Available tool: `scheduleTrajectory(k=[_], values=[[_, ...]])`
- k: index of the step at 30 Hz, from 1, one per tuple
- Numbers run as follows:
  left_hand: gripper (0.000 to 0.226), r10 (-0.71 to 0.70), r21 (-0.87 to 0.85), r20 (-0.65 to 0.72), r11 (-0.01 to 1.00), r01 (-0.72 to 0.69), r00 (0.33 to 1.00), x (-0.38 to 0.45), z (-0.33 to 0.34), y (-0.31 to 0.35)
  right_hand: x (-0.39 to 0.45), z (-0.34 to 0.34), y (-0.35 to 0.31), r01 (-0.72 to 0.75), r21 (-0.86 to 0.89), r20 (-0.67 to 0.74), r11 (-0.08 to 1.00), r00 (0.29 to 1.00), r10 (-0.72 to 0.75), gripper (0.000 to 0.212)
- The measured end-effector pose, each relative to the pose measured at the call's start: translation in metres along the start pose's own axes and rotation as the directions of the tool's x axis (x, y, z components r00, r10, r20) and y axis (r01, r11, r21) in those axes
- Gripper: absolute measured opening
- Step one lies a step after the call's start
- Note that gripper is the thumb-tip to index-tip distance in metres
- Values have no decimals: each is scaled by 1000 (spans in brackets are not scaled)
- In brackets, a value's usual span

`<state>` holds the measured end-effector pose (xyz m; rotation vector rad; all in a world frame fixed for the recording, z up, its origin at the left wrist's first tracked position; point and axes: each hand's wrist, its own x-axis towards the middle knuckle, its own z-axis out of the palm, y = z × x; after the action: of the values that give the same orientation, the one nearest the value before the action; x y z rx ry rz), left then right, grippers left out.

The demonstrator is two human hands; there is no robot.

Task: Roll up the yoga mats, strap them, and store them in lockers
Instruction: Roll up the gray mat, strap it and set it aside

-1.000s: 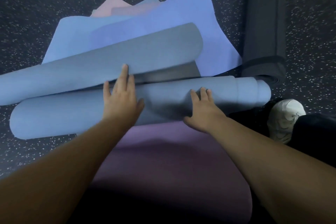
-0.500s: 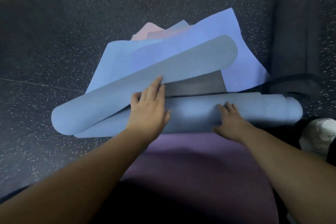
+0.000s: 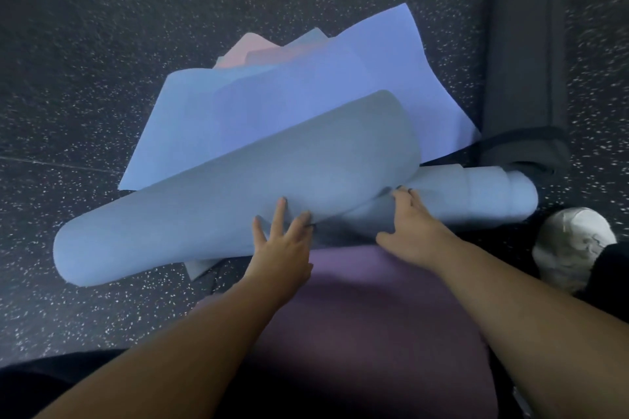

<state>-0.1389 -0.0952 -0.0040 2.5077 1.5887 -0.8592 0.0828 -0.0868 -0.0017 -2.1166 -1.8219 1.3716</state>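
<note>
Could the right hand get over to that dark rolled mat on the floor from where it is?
Probably yes. The right hand rests on the blue mat roll, and the dark rolled mat lies just past that roll's right end; only the low roll lies between them.

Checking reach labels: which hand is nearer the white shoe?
Right. The right hand rests on the blue mat roll, on the side toward the white shoe. The left hand is farther away, near the roll's middle.

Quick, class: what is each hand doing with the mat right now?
Left hand: open, fingers spread, pressing the light blue foam yoga mat roll.
Right hand: open, fingers resting on the same roll.
</note>
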Motion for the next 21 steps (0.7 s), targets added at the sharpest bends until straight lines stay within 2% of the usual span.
scheduleTrajectory(k=[4,7,9,12,14,18,21], values=[[57,9,-120,-56,993,-15,998,15,-2,-7,1,0,1,16,-33,-17,999,1000,-17,83],[36,99,-113,-307,984,-139,947,26,-2,-17,2,4,2,18,-112,-28,994,999,-21,80],[44,36,-139,-343,986,-88,938,31,-5,-21,1,7,2,18,-137,-37,990,999,-23,79],[79,-87,-245,-276,969,17,957,41,-17,-19,0,10,1,10,-155,-54,988,998,-19,78],[99,-113,-169,-219,983,76,969,48,-23,-16,-1,9,1,-9,-150,-40,989,999,3,79],[100,-125,-108,-99,988,114,987,63,-41,-4,-1,8,3,-3,-99,1,995,1000,3,75],[93,-132,-194,47,971,139,990,73,-50,-2,2,5,4,1,-71,8,998,1000,0,69]])
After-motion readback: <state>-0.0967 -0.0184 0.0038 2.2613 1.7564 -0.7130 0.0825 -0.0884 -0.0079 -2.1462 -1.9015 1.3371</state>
